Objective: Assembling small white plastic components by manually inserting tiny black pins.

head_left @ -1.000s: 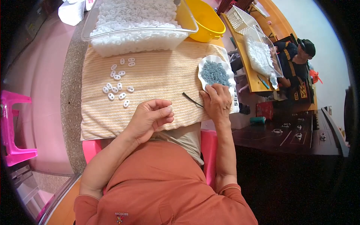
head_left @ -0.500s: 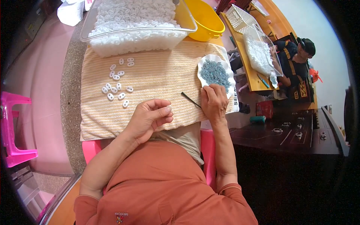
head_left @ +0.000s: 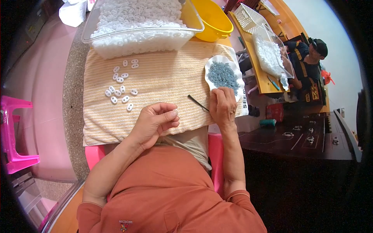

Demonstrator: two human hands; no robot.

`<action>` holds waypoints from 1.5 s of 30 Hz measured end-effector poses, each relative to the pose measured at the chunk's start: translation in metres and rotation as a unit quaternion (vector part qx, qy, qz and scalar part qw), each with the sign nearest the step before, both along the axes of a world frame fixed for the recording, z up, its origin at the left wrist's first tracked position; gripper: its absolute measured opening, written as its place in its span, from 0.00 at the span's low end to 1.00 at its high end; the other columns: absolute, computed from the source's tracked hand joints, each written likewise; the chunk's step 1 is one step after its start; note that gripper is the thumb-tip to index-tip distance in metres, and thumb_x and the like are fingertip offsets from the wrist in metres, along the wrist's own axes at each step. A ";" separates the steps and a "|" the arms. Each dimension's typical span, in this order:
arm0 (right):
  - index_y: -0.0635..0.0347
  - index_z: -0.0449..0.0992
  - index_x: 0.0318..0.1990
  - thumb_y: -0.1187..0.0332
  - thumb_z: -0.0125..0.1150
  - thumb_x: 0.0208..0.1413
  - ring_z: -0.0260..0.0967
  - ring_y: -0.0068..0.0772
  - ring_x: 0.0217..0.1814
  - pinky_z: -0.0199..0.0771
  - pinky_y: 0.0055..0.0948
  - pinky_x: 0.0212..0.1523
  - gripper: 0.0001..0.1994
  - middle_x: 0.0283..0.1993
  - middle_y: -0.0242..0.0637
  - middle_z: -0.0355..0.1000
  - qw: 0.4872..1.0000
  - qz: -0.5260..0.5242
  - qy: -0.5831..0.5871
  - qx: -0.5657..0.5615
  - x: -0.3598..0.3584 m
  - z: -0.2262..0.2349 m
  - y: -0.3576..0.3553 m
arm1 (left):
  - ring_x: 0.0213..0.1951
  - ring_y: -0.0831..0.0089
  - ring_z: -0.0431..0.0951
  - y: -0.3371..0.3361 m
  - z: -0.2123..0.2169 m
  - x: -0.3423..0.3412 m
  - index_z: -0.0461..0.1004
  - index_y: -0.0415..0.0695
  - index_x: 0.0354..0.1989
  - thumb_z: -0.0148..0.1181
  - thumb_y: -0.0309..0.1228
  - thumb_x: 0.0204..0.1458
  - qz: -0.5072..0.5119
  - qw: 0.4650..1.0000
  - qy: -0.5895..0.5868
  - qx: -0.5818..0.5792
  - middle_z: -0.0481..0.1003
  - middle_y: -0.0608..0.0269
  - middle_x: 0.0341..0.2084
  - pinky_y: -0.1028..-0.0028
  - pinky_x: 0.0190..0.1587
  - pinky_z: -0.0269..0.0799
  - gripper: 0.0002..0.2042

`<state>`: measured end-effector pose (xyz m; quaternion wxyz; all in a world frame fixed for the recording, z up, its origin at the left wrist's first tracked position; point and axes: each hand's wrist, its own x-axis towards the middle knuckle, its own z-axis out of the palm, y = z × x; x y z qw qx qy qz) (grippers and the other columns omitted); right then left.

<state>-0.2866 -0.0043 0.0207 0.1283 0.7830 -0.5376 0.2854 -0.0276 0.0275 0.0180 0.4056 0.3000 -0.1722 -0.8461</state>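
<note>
Presently we judge the work to be at the pick-up stage: small white rings are being fitted with parts from the dish, one at a time.

From the left, we count eleven loose white rings on the striped towel that covers the worktop. Beyond them sits one clear tub heaped with more white rings, too many to count, and one yellow basin next to it.

The left hand hovers over the towel's near edge with fingers curled inward; we cannot tell whether it holds a ring.

The right hand grips a thin dark tool, its fingertips touching the near rim of the white scalloped dish of grey-blue bits.

In our judgement, the next move calls for a fine pinch to lift a single bit.
</note>
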 end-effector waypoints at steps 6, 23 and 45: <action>0.61 0.71 0.30 0.75 0.57 0.50 0.66 0.47 0.35 0.66 0.41 0.36 0.02 0.33 0.43 0.69 1.000 0.003 -0.008 0.000 -0.001 0.000 -0.002 | 0.32 0.76 0.78 0.001 0.002 0.000 0.74 0.37 0.40 0.61 0.23 0.53 -0.001 1.000 -0.009 0.002 0.76 0.62 0.31 0.77 0.38 0.79 0.08; 0.61 0.73 0.32 0.78 0.62 0.43 0.73 0.43 0.32 0.74 0.34 0.33 0.07 0.32 0.43 0.74 0.989 0.013 -0.136 -0.063 -0.015 -0.009 -0.003 | 0.32 0.77 0.78 0.000 0.000 -0.001 0.74 0.38 0.40 0.61 0.24 0.53 0.003 1.000 -0.015 0.000 0.76 0.63 0.30 0.77 0.38 0.79 0.07; 0.67 0.72 0.35 0.82 0.57 0.55 0.66 0.19 0.34 0.67 0.18 0.37 0.02 0.34 0.34 0.69 0.862 0.126 -0.424 0.249 0.046 0.010 0.029 | 0.32 0.77 0.78 0.000 0.002 0.000 0.73 0.39 0.40 0.60 0.24 0.54 -0.009 1.000 -0.023 -0.006 0.76 0.63 0.31 0.79 0.38 0.79 0.07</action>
